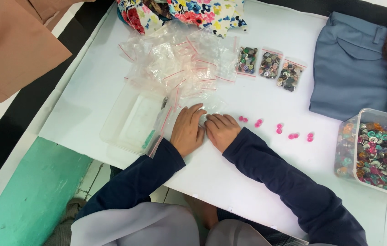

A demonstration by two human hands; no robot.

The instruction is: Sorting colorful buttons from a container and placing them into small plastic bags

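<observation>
Both forearms in dark blue sleeves are reaching in from the near edge of the white counter [230, 173], converging so the two hands are lying side by side, palms down. The left hand [187, 129] and the right hand [221, 130] are pressing on a small clear zip bag [211, 108]; the fingers [196, 112] are lying nearly flat and together, and whether they are pinching it I cannot tell. Just right of the right hand, pink buttons [277, 129] are sitting in pairs in a loose row; a sweeping sleeve could scatter them. At the right edge a clear tub of mixed buttons [380, 155] is standing. Left of the hands a clear tray [132, 119] is lying. Farther off, a heap of empty bags [179, 61] could slide, beside three filled button bags [270, 66]
</observation>
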